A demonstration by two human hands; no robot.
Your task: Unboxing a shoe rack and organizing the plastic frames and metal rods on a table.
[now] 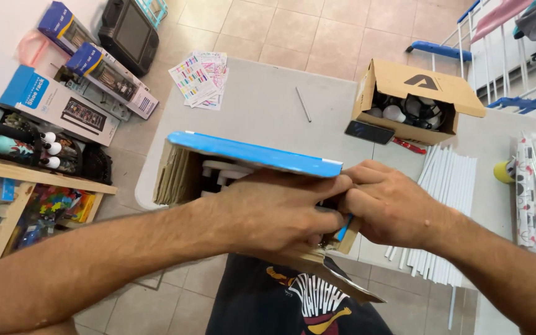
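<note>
A long cardboard box with a blue outside (252, 153) lies on its side at the near edge of the grey table (268, 102), its opening towards me. White plastic parts (218, 172) show inside it. My left hand (274, 208) reaches into the opening and covers most of what is there. My right hand (392, 205) presses against the box's right end, fingers closed at a blue-edged flap (343, 228). A torn cardboard flap (336, 276) hangs below the hands.
A bundle of white rods (445, 186) lies right of the box. An open brown carton of dark parts (414, 102) stands behind, a black phone (370, 131) beside it. A thin rod (303, 103), colourful sheets (200, 77), boxes on the floor (63, 102), drying rack (497, 43).
</note>
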